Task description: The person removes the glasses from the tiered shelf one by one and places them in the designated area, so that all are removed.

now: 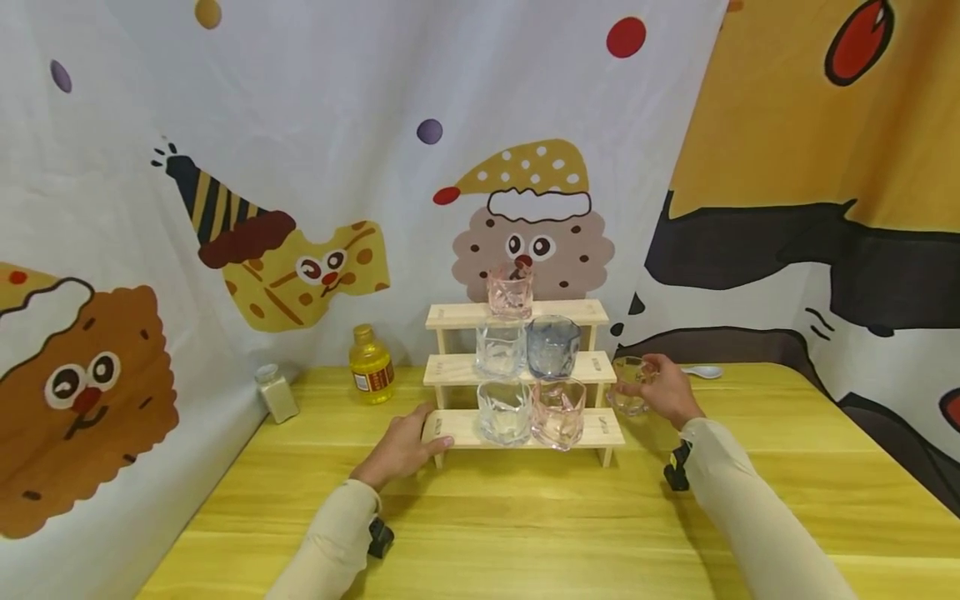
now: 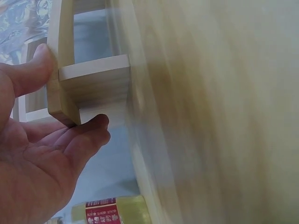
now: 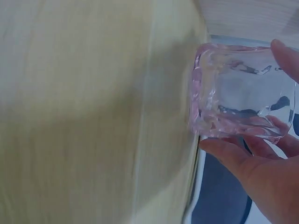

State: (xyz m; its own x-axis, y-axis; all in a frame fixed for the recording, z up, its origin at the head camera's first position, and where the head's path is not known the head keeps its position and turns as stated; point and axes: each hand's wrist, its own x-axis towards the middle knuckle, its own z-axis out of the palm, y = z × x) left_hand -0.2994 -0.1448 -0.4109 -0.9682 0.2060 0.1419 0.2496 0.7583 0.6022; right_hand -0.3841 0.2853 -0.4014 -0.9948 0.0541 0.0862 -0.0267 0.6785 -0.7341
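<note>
A three-tier wooden display stand (image 1: pixel 461 427) stands on the table, carrying faceted glasses. A pink glass (image 1: pixel 510 293) sits on the top step; a clear glass (image 1: pixel 501 350) and a blue-grey glass (image 1: pixel 553 348) share the middle one. On the bottom step are another clear glass (image 1: pixel 504 414) and a pink glass (image 1: pixel 558 415). My left hand (image 1: pixel 401 446) grips the left end of the bottom step, thumb on top and fingers beneath in the left wrist view. Right of the stand, my right hand (image 1: pixel 667 390) holds a pale pink glass (image 3: pixel 243 93) between thumb and fingers, its base close over the table.
A yellow oil bottle (image 1: pixel 371 367) and a small jar with pale contents (image 1: pixel 276 393) stand at the back left. Behind my right hand lies a white spoon (image 1: pixel 703 372). A printed cloth (image 1: pixel 337 125) hangs along the table's back edge.
</note>
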